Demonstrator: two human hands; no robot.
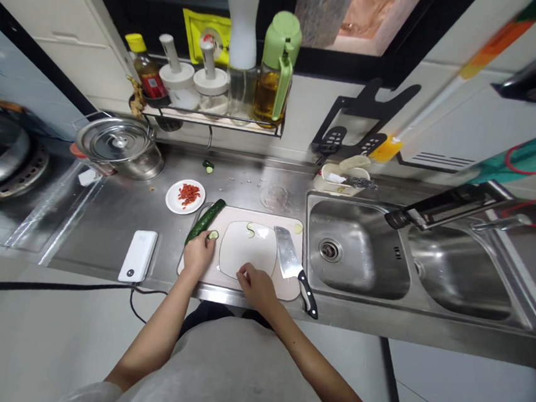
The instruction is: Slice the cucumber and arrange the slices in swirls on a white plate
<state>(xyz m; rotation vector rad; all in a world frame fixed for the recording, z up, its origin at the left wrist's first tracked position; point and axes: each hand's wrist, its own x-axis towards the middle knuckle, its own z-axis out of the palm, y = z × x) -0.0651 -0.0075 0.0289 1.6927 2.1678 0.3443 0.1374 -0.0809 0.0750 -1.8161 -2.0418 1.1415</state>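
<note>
My left hand (197,255) is closed at the left of a pale cutting board (229,212), pinching a round cucumber slice (213,235) at the fingertips. Close against that hand, along the board's left side, lies a dark green cucumber (206,219), its lower end partly covered. A white square plate (236,258) rests on the board, with a thin curved cucumber piece (250,230) near its far rim. Over the plate's near edge, my right hand (256,286) has its fingers curled together; whatever they may hold is hidden. A kitchen knife (287,253) lies on the board's right, handle past the near edge.
A round plate of red bits (189,196) and a cucumber end (209,167) sit behind the board. A white power bank (138,255) with a cable lies left. A lidded pot (121,146) stands back left; a double sink (355,250) is right. Bottles line a shelf (209,118).
</note>
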